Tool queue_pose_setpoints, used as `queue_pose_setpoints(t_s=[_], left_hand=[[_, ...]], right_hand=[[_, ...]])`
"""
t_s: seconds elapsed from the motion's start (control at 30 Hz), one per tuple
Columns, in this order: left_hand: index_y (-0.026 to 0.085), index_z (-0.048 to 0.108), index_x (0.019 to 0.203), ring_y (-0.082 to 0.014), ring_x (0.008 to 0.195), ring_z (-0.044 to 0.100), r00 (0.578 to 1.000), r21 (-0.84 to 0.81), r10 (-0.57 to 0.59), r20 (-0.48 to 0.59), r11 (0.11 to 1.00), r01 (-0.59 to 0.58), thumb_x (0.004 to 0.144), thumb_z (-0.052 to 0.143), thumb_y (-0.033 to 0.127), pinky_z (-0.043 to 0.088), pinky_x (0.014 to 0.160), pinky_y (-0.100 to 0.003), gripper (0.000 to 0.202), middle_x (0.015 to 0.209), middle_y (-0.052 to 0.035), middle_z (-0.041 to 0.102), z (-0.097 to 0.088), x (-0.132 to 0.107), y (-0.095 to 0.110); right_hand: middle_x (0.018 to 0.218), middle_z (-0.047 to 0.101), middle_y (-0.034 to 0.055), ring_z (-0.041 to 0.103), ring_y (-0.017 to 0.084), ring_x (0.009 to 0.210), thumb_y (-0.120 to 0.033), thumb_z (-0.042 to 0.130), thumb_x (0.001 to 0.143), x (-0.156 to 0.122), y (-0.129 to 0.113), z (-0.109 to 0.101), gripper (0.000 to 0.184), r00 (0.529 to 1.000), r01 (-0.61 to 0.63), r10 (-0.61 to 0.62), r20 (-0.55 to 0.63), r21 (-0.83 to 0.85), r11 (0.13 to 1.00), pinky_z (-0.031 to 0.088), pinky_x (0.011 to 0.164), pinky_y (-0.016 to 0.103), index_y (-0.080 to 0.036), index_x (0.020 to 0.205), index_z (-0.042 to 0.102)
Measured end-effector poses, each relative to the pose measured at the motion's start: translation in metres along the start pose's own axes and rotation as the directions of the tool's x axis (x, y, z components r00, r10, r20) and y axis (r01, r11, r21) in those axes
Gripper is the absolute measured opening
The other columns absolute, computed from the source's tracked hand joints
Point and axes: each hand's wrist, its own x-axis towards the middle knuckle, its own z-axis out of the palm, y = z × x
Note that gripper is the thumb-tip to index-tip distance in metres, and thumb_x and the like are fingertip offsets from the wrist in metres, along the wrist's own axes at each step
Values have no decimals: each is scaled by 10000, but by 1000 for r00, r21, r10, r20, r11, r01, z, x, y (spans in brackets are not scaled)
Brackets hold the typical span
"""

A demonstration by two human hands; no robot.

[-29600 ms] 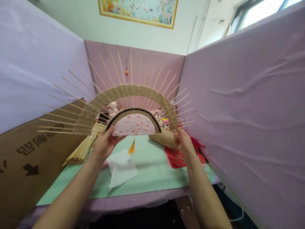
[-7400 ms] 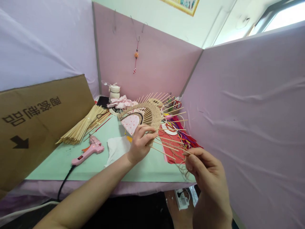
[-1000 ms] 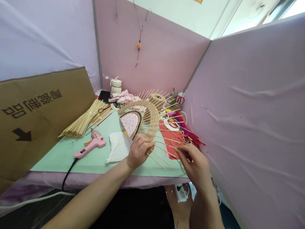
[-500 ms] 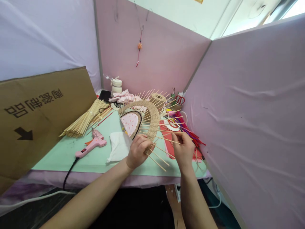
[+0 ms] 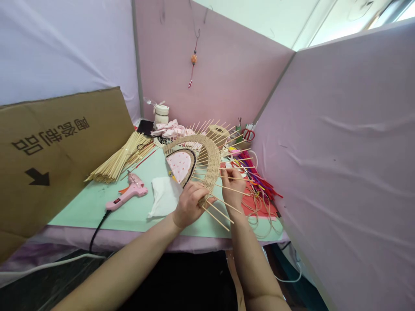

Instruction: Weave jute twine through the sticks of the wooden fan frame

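A curved fan-like weaving (image 5: 212, 157) of tan twine on thin wooden sticks stands over the table, its stick ends spreading outward. Its inner half-round panel (image 5: 179, 165) is pink dotted cloth with a dark edge. My left hand (image 5: 192, 203) is closed around the lower end of the woven band, close to the lowest sticks. Among the sticks at the band's right edge, my right hand (image 5: 234, 188) is closed in a pinch on the twine; the strand between its fingertips is hard to see. Loose loops of twine (image 5: 257, 207) lie to the right of that wrist.
A pink glue gun (image 5: 128, 193) with a black cord and a white cloth pouch (image 5: 164, 196) lie at left. Behind them are a stick bundle (image 5: 118, 160) and a cardboard sheet (image 5: 61, 164). Red sheets (image 5: 259, 211), pipe cleaners (image 5: 259, 177) and red-handled scissors (image 5: 248, 134) are at right.
My right hand has moved left and up, from the outer stick ends to the band's edge. The twine now lies in looser loops at right. My left hand keeps its hold.
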Motion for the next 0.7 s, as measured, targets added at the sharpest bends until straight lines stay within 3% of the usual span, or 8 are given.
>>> queue_pose_setpoints(t_s=[0.2,0.37,0.53,0.63,0.7], left_hand=[[212,514,1031,-160,812,586,1000,19,-19,17,1000,18,825,684,159,559,757,-339,272,809,-7,607,0,-2,0],[198,520,991,-152,788,580,1000,27,-6,23,1000,6,830,672,138,556,757,-337,229,798,-9,607,0,-2,0],[204,526,1006,-152,789,595,1000,23,-6,-9,1000,7,846,660,162,554,734,-320,213,786,-5,601,0,0,2],[209,533,1014,-153,792,595,1000,13,-20,-5,1000,20,850,658,180,556,746,-326,209,797,-8,611,0,-1,1],[212,535,1015,-151,795,593,1000,5,-23,-1,1000,23,850,658,181,555,753,-328,208,803,-8,616,0,-3,0]], right_hand=[[750,642,29,535,143,660,-409,555,888,-2,2,-9,288,1000,20,-20,-10,-13,1000,421,657,272,-155,786,644],[693,597,5,493,121,605,-408,595,874,-13,-2,-36,277,993,16,-18,-115,-20,1000,398,595,250,-155,770,642],[662,566,-14,487,111,589,-281,645,861,-32,-20,-78,152,955,216,-230,-190,-94,972,398,583,246,-168,760,634],[684,600,-10,511,113,595,-171,675,830,-43,-34,-95,43,912,349,-367,-182,-122,929,406,583,252,-183,799,648],[685,602,-14,507,110,581,-102,681,808,-48,-42,-101,99,892,415,-428,-143,-115,903,402,563,253,-191,842,653]])
